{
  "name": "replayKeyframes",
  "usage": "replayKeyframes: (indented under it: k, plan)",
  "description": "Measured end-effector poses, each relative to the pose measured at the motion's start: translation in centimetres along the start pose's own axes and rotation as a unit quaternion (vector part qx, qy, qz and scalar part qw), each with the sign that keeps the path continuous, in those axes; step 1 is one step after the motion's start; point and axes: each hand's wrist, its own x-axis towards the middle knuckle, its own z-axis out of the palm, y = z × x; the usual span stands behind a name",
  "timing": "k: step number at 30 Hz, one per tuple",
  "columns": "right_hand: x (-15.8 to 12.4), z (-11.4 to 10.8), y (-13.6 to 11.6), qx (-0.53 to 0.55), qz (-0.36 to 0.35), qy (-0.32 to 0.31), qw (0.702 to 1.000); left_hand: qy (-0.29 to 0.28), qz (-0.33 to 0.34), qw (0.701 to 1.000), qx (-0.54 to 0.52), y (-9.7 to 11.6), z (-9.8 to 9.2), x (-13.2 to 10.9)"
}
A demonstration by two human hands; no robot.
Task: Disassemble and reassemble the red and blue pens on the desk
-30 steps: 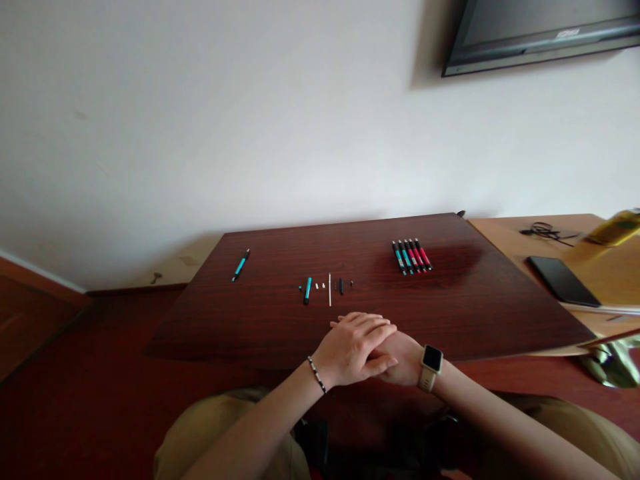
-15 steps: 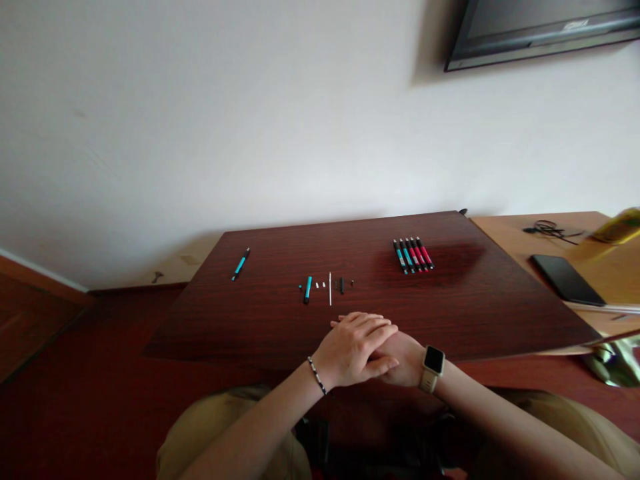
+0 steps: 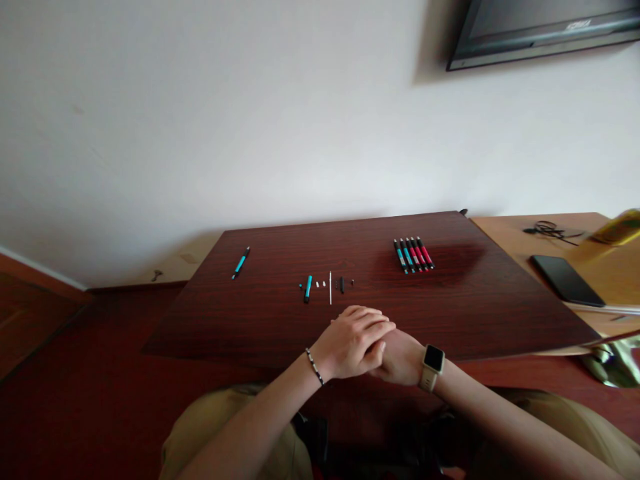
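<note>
Over the front edge of the dark table [image 3: 260, 333], my left hand [image 3: 354, 341] is closed over the back of my right hand [image 3: 404, 357], its fingers wrapped across it. Most of my right hand's fingers are hidden beneath. Just beyond the hands lies a row of pen parts: a teal barrel [image 3: 308, 289], a thin white refill [image 3: 330, 288], a black grip piece [image 3: 342, 285] and two small white pieces [image 3: 321, 285]. Tiny parts, too small to name, lie among them. Neither hand touches these parts.
At the table's left lies a teal pen [image 3: 241, 263]. Several teal and pink pens [image 3: 413, 255] sit side by side at the right. A lighter side table [image 3: 520, 250] carries a phone [image 3: 567, 279], a black cable [image 3: 550, 230] and a yellow item [image 3: 620, 228]. A television [image 3: 545, 33] hangs above.
My clasped hands have shifted slightly up and toward the table. My left thumb has drawn in against my right hand. The pens and parts lie as before.
</note>
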Motion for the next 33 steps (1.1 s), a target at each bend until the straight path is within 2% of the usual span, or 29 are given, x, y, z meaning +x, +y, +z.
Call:
replayKeyframes:
  k: [3, 6, 10, 14, 21, 28, 33]
  plan:
    - [0.5, -0.8, -0.2, -0.002, -0.014, -0.017, 1.000, 0.051, -0.045, 0.997, 0.044, -1.6, -1.4, 0.4]
    - [1.0, -1.6, -0.5, 0.001, -0.043, -0.026, 0.999, 0.090, -0.112, 0.985, 0.091, -4.5, -2.7, 0.4]
    - [1.1, -2.0, -0.6, 0.003, -0.043, -0.027, 0.999, 0.053, -0.155, 0.979, 0.123, -8.5, -3.2, 0.1]
    - [1.0, -1.9, -0.5, 0.003, -0.043, -0.029, 0.999, 0.045, -0.160, 0.978, 0.126, -10.3, -2.7, 0.5]
    - [1.0, -2.0, -0.6, 0.003, -0.038, -0.039, 0.999, 0.061, -0.175, 0.977, 0.106, -10.1, -3.0, 1.6]
    - [1.5, -2.7, -0.3, 0.049, -0.036, -0.039, 0.997, 0.116, -0.118, 0.983, 0.082, -7.8, -4.7, 0.5]
    - [2.5, -4.2, 0.9, 0.149, -0.010, 0.005, 0.989, 0.203, -0.144, 0.966, -0.068, -7.2, -3.9, -0.7]
